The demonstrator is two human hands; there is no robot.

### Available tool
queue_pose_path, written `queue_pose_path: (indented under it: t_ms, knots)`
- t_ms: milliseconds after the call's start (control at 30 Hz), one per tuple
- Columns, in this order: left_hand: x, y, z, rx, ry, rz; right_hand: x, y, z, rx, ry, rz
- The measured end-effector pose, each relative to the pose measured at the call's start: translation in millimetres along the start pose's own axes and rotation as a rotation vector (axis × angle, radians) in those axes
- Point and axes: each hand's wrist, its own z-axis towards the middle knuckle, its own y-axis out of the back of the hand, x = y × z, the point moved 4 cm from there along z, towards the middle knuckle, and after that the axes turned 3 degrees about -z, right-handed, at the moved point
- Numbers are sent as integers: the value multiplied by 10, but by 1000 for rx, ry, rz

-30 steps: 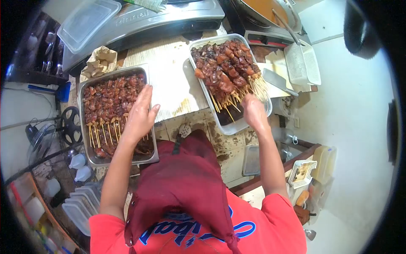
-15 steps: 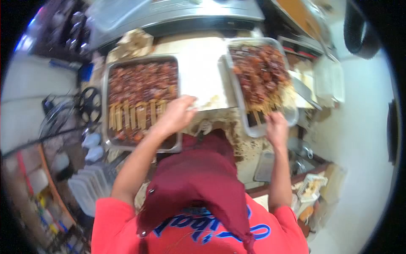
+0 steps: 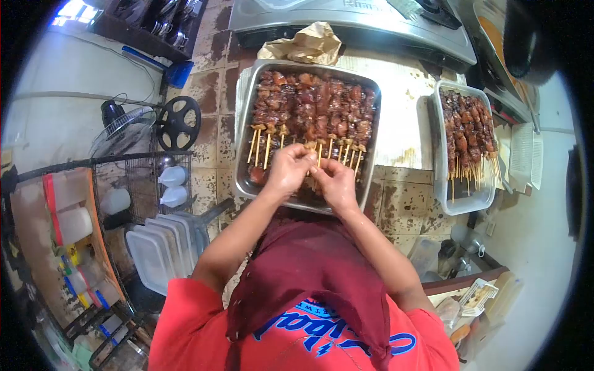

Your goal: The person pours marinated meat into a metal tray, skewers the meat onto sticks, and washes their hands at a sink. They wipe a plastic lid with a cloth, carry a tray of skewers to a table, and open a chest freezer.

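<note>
Pinching a slim wooden stick (image 3: 319, 156), both hands (image 3: 288, 172) (image 3: 338, 185) beside glossy, lumpy meat (image 3: 304, 106)

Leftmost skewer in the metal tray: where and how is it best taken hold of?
Probably pinch its bare stick between thumb and fingertip, coming from the near side of the metal tray: the thin stick points toward that side, free of meat, with a gap between it and the next stick.
</note>
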Motion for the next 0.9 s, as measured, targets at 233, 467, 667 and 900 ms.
queue_pose_path:
  t_ms: [233,467,667,900]
  knots:
    - [-97,652,354,-110,-180,724,-32,-485,392,-183,269,-588]
    - [-45,624,518,-149,-256,889,-59,-668,457,-161,332,-781]
    - [5,596,524,-244,-239,908,-38,-655,548,-117,420,-760]
    - [-91,569,315,-160,-234,762,143,-285,268,-132,361,-603]
